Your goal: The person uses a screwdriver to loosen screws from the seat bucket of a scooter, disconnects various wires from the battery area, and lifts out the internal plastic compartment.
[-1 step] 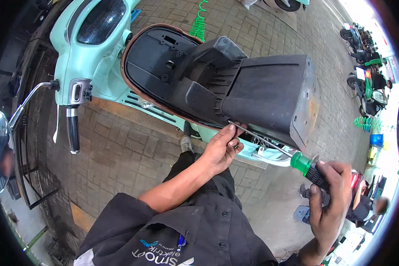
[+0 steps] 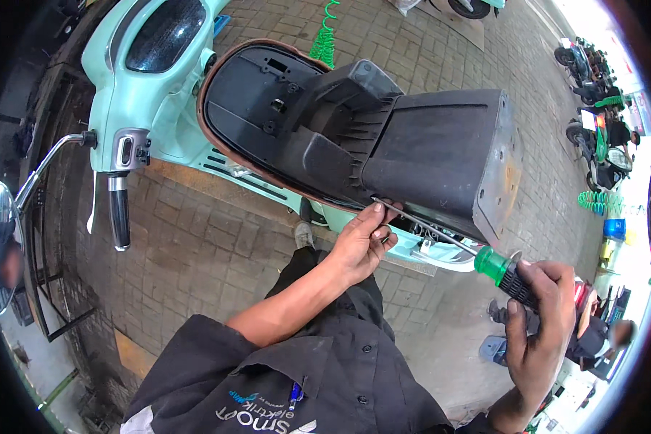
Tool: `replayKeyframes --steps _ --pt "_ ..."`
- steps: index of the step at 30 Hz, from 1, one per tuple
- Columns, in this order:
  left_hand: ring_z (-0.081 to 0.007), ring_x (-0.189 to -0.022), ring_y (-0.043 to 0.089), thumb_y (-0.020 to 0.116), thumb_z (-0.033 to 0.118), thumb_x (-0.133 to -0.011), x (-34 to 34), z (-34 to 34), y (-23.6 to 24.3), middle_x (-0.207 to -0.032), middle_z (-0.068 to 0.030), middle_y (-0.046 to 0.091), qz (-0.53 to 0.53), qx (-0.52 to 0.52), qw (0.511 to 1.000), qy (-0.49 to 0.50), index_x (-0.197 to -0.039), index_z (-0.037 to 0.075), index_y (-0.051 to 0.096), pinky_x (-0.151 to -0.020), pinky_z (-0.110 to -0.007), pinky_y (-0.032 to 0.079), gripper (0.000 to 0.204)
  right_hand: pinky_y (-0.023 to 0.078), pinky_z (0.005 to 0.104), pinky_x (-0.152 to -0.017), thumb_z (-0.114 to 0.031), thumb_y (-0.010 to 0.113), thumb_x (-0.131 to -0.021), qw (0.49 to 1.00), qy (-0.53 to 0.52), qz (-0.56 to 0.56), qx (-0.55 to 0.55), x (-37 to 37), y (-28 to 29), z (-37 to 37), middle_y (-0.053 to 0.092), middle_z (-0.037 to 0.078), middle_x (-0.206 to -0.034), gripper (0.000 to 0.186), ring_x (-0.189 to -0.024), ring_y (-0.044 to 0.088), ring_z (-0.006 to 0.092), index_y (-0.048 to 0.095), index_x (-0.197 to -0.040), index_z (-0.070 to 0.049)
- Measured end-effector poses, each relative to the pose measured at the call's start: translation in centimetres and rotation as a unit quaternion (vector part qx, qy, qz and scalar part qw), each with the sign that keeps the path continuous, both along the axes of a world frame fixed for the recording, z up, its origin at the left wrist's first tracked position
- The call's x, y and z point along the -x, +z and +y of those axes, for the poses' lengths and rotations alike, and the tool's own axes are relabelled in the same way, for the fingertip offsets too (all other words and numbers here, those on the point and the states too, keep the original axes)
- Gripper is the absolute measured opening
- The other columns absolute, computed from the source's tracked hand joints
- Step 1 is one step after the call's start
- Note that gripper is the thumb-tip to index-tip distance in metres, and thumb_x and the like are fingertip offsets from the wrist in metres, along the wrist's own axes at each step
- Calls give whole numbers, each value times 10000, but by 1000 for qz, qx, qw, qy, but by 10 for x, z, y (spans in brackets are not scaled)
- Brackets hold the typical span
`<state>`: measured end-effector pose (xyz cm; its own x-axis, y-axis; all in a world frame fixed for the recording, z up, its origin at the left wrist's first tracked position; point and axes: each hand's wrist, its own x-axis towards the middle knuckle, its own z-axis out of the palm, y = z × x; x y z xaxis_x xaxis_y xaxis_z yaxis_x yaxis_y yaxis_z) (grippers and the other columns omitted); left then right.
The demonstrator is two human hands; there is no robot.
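A screwdriver with a long metal shaft and a green and black handle slants across the side of a mint-green scooter. My right hand is closed around its handle, thumb along the near side. My left hand pinches the far end of the shaft between thumb and fingers. That end meets the lower edge of the black plastic storage box, where the scooter's seat is absent. My fingers partly hide the tip, so any screw there cannot be made out. Below the box, some wiring shows inside the opened body.
To the left are the handlebar grip and a round mirror. A coiled green hose hangs beyond the scooter. Parked motorbikes line the right side, where another person is low down. Paving bricks cover the floor.
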<state>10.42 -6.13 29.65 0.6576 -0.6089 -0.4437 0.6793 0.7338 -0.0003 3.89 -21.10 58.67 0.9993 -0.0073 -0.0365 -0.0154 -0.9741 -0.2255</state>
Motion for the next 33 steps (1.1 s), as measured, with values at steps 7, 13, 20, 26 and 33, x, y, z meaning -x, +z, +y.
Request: replayKeyframes --steps 7,13,20,26,33 --pt "-25 -670 443 589 331 -1047 0 -3 -2 -1114 42 666 0 -22 1000 14 -1085 161 635 -817 -277 475 180 475 385 -862 -8 603 -819 999 43 -7 9 -10 2 -3 563 206 -1116 410 -978 590 321 606 -1229 10" --pt "-41 -751 426 513 349 -1078 5 -3 28 -1260 -16 651 -14 92 994 -60 -1317 124 570 -784 -260 461 334 502 430 -779 -233 763 -860 997 -57 -52 18 -16 -2 -5 633 226 -1010 450 -871 658 382 584 -1200 2" --pt "-45 -728 403 522 340 -1072 14 -27 78 -1219 11 628 -83 162 979 -93 -1346 99 549 -798 -264 431 366 489 461 -687 -630 674 -846 983 -98 95 121 -25 10 -11 659 189 -762 661 -728 666 399 578 -1090 -23" --pt "-62 -689 387 532 337 -1067 10 -36 86 -968 44 596 -14 114 990 -79 -1167 82 617 -754 -273 432 287 510 442 -891 -163 824 -762 996 43 -79 -27 -23 17 -6 639 217 -1127 497 -979 656 395 617 -1180 9" --pt "-55 -695 387 563 403 -1042 9 -30 96 -910 55 565 -5 90 994 -60 -1075 94 639 -747 -269 419 320 441 432 -726 -440 789 -744 974 -6 13 227 -6 24 -21 610 136 -793 563 -781 591 352 642 -1071 -7"
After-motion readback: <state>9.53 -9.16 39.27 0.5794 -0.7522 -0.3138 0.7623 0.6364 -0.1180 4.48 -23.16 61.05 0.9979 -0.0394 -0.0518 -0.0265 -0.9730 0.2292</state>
